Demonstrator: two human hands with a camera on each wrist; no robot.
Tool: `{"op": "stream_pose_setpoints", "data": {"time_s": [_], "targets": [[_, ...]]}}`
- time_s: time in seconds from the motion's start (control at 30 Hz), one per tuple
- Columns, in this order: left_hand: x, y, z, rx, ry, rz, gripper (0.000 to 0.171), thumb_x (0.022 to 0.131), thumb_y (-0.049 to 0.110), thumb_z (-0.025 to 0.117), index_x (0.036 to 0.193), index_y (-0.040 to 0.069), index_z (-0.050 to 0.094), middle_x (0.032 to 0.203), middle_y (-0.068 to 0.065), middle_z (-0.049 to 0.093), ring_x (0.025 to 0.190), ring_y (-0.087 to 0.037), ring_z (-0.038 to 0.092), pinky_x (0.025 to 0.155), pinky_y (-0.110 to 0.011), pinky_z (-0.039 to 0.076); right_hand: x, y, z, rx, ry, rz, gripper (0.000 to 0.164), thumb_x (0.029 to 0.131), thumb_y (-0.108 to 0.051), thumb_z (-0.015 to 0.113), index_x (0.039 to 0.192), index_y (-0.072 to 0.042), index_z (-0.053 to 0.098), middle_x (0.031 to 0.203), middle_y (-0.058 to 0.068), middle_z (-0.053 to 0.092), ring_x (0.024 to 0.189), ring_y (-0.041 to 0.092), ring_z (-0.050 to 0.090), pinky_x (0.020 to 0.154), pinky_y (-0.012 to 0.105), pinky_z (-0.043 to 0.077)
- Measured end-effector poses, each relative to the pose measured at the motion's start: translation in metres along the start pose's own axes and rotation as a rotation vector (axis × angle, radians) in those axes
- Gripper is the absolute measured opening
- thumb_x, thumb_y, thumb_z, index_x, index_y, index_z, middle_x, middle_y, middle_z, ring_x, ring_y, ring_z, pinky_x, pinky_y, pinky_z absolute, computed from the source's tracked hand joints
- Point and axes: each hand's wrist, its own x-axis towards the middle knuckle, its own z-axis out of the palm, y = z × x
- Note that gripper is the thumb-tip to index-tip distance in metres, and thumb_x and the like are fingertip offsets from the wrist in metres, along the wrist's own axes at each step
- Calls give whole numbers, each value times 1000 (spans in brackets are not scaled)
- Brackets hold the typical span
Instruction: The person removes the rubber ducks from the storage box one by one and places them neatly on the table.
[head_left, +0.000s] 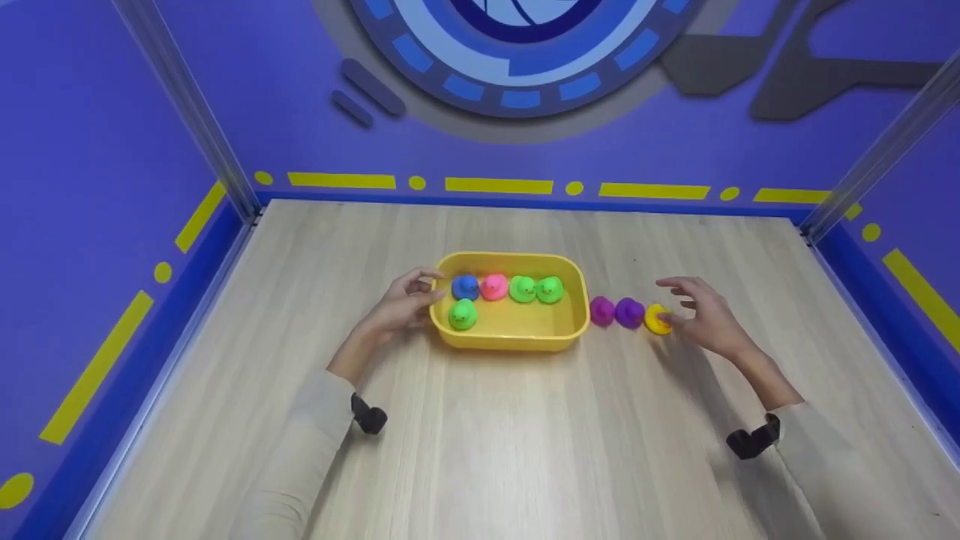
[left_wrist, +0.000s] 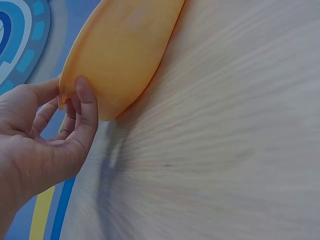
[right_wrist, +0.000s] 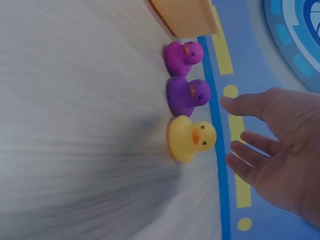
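Note:
A yellow plastic tub (head_left: 510, 343) stands on the table. My left hand (head_left: 405, 304) pinches its left rim, with the thumb against the outer wall in the left wrist view. Inside, a blue duck (head_left: 465, 287), a pink duck (head_left: 493, 286) and two green ducks (head_left: 550, 289) line the back. A third green duck (head_left: 463, 314) sits front left. Right of the tub stand a magenta duck (right_wrist: 182, 57), a purple duck (right_wrist: 186, 95) and a yellow duck (right_wrist: 190, 139) in a row. My right hand (head_left: 709, 319) is beside the yellow duck, fingers spread, apart from it in the right wrist view.
The light wooden table (head_left: 495, 442) extends in front of the tub. Blue printed panels (head_left: 300, 150) enclose it at the back and both sides, with metal posts (head_left: 202, 120) at the corners.

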Motion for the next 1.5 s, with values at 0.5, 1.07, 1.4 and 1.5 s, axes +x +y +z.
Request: {"op": "stream_pose_setpoints", "data": {"time_s": [0.5, 1.07, 1.4, 1.5], "targets": [[0, -2, 5, 21, -5, 1, 43, 101, 23, 66, 142, 15, 54, 110, -5, 50, 89, -19, 55, 67, -24, 49, 35, -34, -4, 10, -42, -56, 37, 97, 0, 66, 133, 6, 59, 134, 27, 61, 118, 43, 60, 98, 63, 52], [-2, -5, 0, -19, -8, -3, 46, 101, 19, 66, 144, 11, 52, 107, -5, 52, 95, -21, 58, 72, -27, 56, 69, -80, 30, 93, -109, -83, 28, 102, -8, 62, 127, 3, 65, 126, 23, 68, 115, 37, 66, 94, 54, 57], [-2, -4, 1, -35, -3, -9, 45, 102, 18, 64, 144, 11, 51, 108, -4, 50, 95, -21, 57, 72, -26, 55, 77, -105, 61, 118, -199, -148, 26, 101, -6, 62, 125, 4, 66, 122, 23, 70, 111, 35, 68, 94, 51, 58], [-2, -5, 2, -32, 0, -7, 44, 102, 19, 64, 144, 11, 51, 109, -5, 50, 96, -22, 58, 73, -27, 55, 79, -112, 71, 118, -228, -167, 27, 101, -8, 63, 126, 1, 67, 118, 20, 72, 108, 32, 69, 94, 49, 59]]}}
